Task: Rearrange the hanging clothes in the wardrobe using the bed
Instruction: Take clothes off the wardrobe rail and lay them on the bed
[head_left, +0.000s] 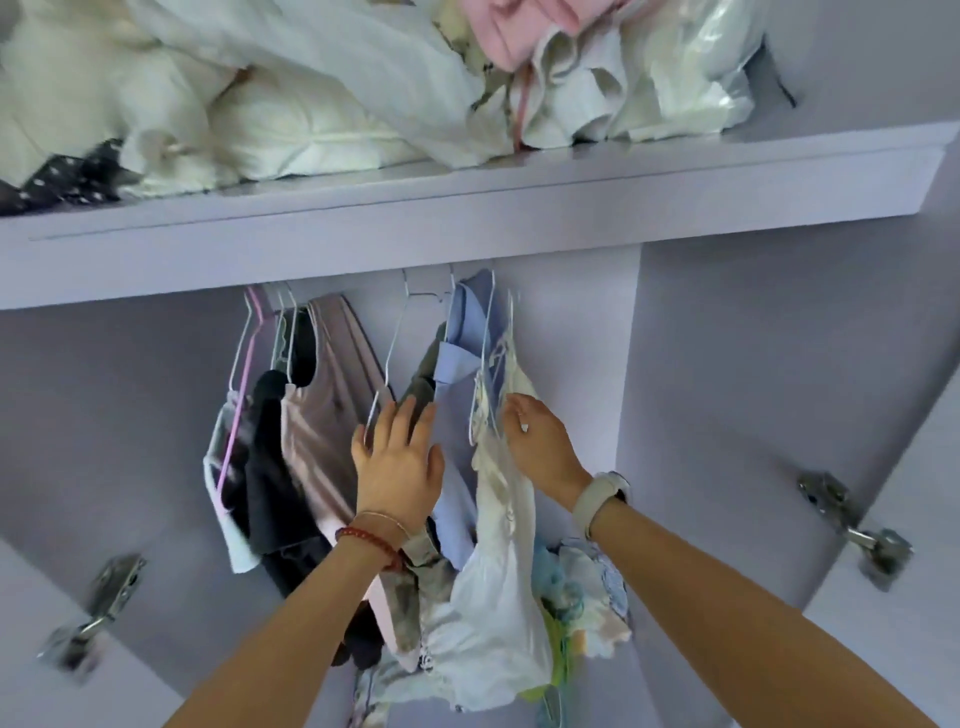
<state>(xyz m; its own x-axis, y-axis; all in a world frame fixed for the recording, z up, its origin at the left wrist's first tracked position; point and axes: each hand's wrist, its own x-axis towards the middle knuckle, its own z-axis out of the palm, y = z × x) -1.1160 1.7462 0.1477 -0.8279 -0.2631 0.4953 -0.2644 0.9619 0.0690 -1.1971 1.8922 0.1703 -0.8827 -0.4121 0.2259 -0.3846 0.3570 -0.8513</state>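
Observation:
Several garments hang on thin wire hangers inside a lilac wardrobe. From left: a pale top on a pink hanger (236, 431), a black garment (267, 467), a beige-pink top (322, 426), an olive piece (423, 382), a light blue shirt (457, 353) and a cream white garment (501, 493). My left hand (397, 460) lies with straight fingers against the olive and blue clothes, beside an empty white hanger (387, 364). My right hand (537, 441) pinches the cream garment at its hanger. The rail is hidden behind the shelf front.
A shelf (467, 208) above carries piled white bedding (260, 104), a pink cloth (511, 31) and a plastic bag (696, 67). Loose clothes (582, 597) lie heaped at the wardrobe bottom. Open doors with metal hinges (857, 525) stand at both sides.

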